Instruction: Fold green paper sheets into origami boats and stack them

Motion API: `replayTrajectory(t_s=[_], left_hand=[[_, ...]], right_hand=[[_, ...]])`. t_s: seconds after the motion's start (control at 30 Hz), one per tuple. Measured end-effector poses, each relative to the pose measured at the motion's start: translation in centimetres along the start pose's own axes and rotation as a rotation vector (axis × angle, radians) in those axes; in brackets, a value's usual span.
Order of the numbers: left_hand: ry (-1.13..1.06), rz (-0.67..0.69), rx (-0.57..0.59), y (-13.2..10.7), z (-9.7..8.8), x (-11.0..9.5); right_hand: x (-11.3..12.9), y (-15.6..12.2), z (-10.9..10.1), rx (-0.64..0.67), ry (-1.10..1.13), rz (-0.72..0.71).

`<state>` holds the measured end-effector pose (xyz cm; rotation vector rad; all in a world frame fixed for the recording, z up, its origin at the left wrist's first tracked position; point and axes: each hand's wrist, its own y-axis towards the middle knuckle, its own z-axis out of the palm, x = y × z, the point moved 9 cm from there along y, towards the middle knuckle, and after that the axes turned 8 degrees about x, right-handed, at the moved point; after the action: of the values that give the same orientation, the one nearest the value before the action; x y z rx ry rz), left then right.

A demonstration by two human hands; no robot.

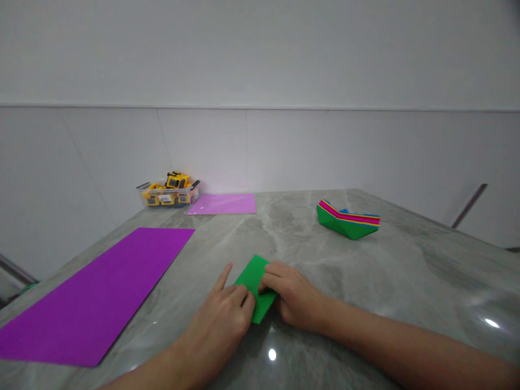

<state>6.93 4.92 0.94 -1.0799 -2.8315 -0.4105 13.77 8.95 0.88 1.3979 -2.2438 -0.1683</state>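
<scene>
A small piece of green folded paper [252, 275] lies slantwise on the grey marbled table, between my two hands. My left hand [229, 311] presses on its left side with curled fingers, the index finger sticking up and away. From the right, my right hand [294, 292] grips the paper's edge, fingers bent over the top and the thumb low and mostly hidden. Farther back on the right stands a folded paper boat [349, 222], green below with pink, yellow and blue bands along its rim.
A large purple sheet [101, 292] covers the table's left side. At the back left, a clear plastic box [173, 195] holds yellow toy vehicles [177, 180]. Beside it lies a pale purple sheet [225, 204]. A white wall [284, 146] rises behind the table [292, 227].
</scene>
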Motion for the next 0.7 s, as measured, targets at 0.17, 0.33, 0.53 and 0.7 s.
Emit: replayTrajectory(t_s=[0.17,0.33,0.53,0.7], left_hand=[[-0.202,-0.042,0.055,0.5,0.6,1.5],[-0.385,0.032,0.046,0.6,0.8,3.1],[-0.415,0.033,0.047,-0.1,0.9,4.9],[-0.565,0.057,-0.077,-0.3,-0.3,6.5]], right_hand=[[0.0,0.1,-0.1,-0.019,0.042,-0.002],[-1.0,0.5,0.1,0.037,0.018,0.101],[-2.6,0.8,-0.3,0.108,0.104,0.220],[-3.6,0.4,-1.9,0.004,0.210,0.267]])
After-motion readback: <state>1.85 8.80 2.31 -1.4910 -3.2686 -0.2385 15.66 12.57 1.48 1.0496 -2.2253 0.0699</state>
